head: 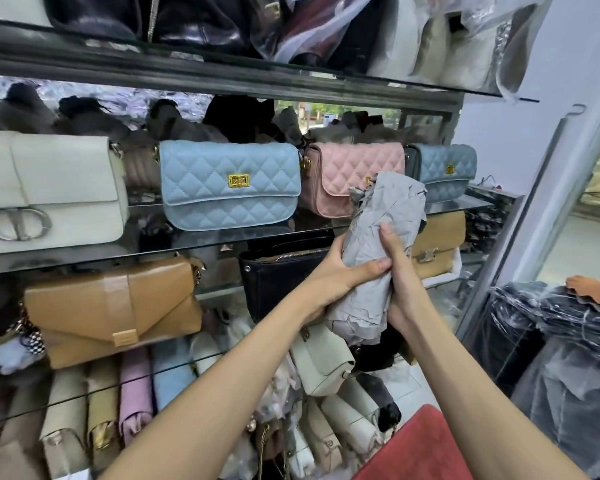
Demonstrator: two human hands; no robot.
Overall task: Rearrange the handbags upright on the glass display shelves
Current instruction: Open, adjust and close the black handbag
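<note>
Item held: grey paper bundle [381, 251], crumpled, roughly upright with its top leaning right. I see both hands wrapped round it. My left hand [340, 275] grips its lower left side, thumb across the front. My right hand [400, 271] grips the right side, fingers curled over the paper. The bundle hangs in front of the glass shelf [194, 242], apart from it, and covers the lower right corner of the pink quilted bag [347, 174].

On the glass shelf, all upright, listed from the bundle leftward:
- pink quilted bag, directly behind the bundle's top;
- light blue quilted bag [229, 183], gold clasp, left of the bundle;
- white bag [49, 192], round silver buckle, far left of the bundle.
Right of the bundle: dusty blue quilted bag [445, 171], gold clasp, partly hidden by the paper.

Below the glass shelf, relative to the bundle:
- black bag [274, 271], behind my left hand, upright;
- tan envelope bag [115, 310], well to the left, tilted;
- tan bag with gold clasp [437, 247], just right of the bundle, upright.

Lower still, below the bundle: a row of pale bags [101, 410] packed side on, cream, pink and blue, and a white bag lying tilted [323, 362].

Bottom edge, under my right forearm: red cloth surface [420, 448].

Right of the bundle: dark goods in clear plastic wrap [548, 341].
</note>
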